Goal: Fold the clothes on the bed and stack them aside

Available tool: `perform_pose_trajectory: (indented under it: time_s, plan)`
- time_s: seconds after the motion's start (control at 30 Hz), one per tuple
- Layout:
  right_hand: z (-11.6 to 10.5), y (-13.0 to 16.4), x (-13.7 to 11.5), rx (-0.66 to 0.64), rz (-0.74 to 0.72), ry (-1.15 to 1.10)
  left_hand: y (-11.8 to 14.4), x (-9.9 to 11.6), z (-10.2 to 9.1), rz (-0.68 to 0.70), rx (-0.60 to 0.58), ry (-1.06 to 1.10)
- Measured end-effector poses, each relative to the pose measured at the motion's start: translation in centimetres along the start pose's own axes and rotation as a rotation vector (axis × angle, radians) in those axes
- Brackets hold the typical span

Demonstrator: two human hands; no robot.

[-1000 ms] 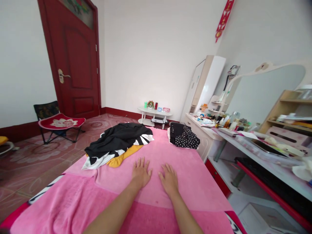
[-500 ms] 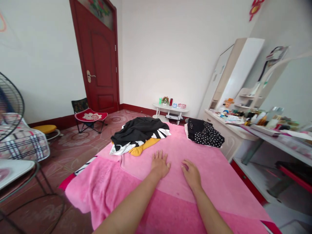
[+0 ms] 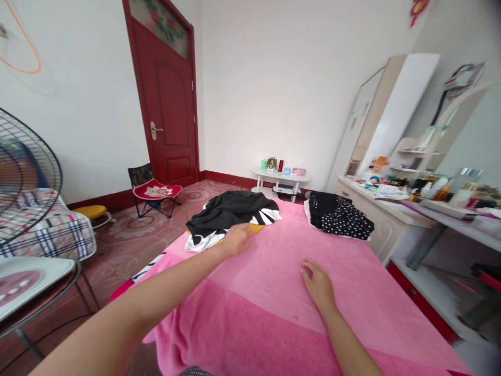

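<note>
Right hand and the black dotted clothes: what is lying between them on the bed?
Only bare pink blanket lies between the right hand and the black dotted clothes, in the head view.

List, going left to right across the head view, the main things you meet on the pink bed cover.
Black, white and yellow clothes pile → left hand at its near edge → right hand flat on the pink bed cover → black dotted garment.
</note>
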State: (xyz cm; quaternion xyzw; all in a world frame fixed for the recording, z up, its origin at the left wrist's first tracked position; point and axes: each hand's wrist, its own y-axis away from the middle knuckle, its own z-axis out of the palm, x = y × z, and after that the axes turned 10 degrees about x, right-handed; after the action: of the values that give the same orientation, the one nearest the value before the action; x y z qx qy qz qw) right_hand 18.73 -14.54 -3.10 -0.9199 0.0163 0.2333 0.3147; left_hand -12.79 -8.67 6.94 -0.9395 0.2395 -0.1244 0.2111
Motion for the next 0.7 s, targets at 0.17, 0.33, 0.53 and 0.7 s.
perform_pose_trajectory:
  time_s: [0.17,0.33,0.53,0.7]
  plan:
    - [0.0,0.0,-0.2,0.006,-0.004,0.038,-1.3,-9.3,-4.3,-0.555,0.367,-0.165]
    - [-0.4,0.1,-0.9,0.02,-0.008,0.061,-0.5,-14.1,-4.7,-0.765,0.252,-0.105]
    - [-0.7,0.2,-1.4,0.039,0.016,0.061,-2.0,-12.0,-5.9,-0.703,0.245,-0.099]
    - [-0.6,0.3,-1.2,0.067,0.041,0.016,-8.2,-6.2,-10.7,-0.565,0.414,-0.055]
